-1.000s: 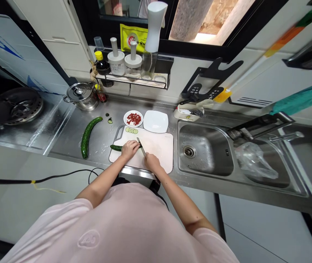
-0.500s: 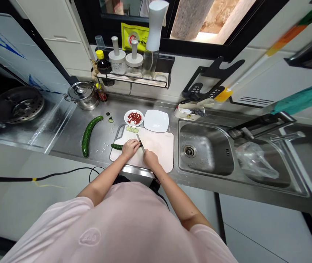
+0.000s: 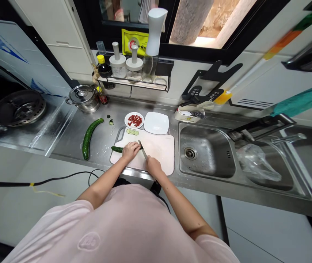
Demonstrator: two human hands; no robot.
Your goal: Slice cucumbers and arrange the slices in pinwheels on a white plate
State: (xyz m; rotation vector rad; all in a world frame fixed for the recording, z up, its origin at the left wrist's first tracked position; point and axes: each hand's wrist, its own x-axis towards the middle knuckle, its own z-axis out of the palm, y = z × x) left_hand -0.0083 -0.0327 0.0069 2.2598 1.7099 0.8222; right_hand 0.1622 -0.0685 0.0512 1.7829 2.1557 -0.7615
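My left hand (image 3: 130, 151) rests on top of a short cucumber piece (image 3: 117, 149), fingers curled over it, on a white plastic cutting board (image 3: 158, 151). My right hand (image 3: 153, 166) grips the handle of a kitchen knife (image 3: 143, 149), whose blade stands upright at the cucumber's right end. The blade's contact with the cucumber is hidden by my left fingers. Several round cucumber slices (image 3: 132, 132) lie at the board's far edge. A long whole cucumber (image 3: 88, 138) lies on the steel counter (image 3: 68, 135) left of the board.
Beyond the board stand a small plate of chopped red chili (image 3: 134, 120) and a square white plate (image 3: 156, 123). A steel pot (image 3: 84, 98) and stove burner (image 3: 17, 107) are to the left. A double steel sink (image 3: 204, 149) lies right.
My right hand and the knife have shifted slightly toward me and to the right. My left hand stays on the cucumber piece, and the whole view has moved slightly.
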